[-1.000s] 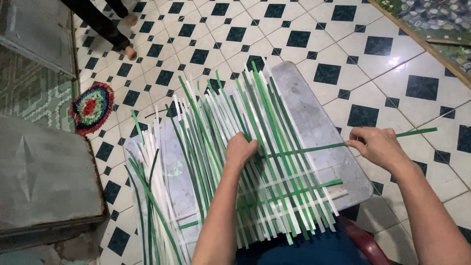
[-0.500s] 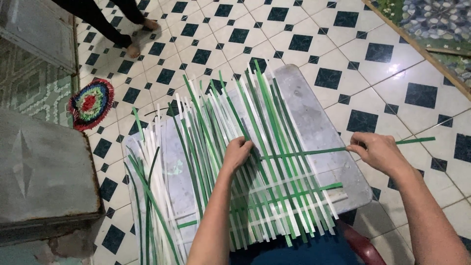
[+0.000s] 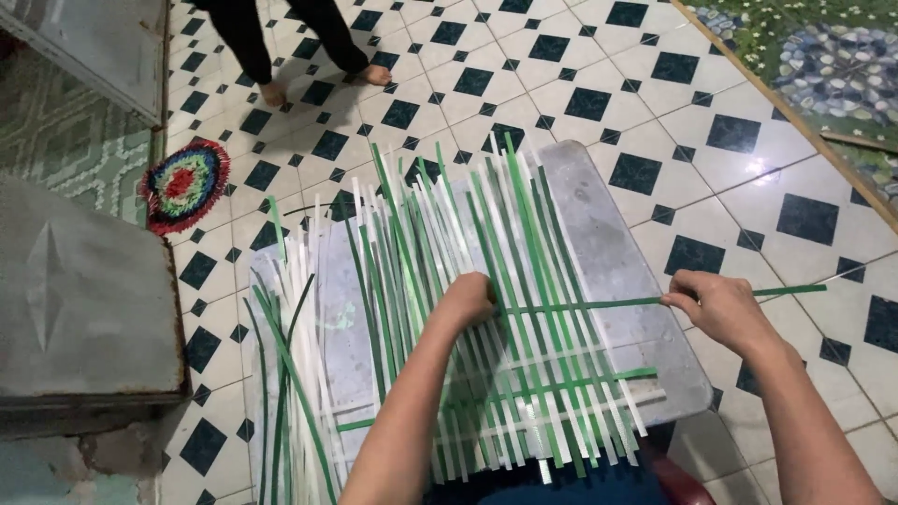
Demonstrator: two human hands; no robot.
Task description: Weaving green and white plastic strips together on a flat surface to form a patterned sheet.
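Dozens of green and white strips fan across the grey board. Her left hand presses curled onto them mid-board, keeping them flat, while the right hand pinches a green cross strip past the board's right edge, holding it taut.

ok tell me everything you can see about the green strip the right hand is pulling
The green strip is long, thin, flat and plastic-looking. It lies crosswise over the upright green and white strips on the grey board. The right hand pinches it near its right end, which juts over the tiled floor; the left hand presses its other end.
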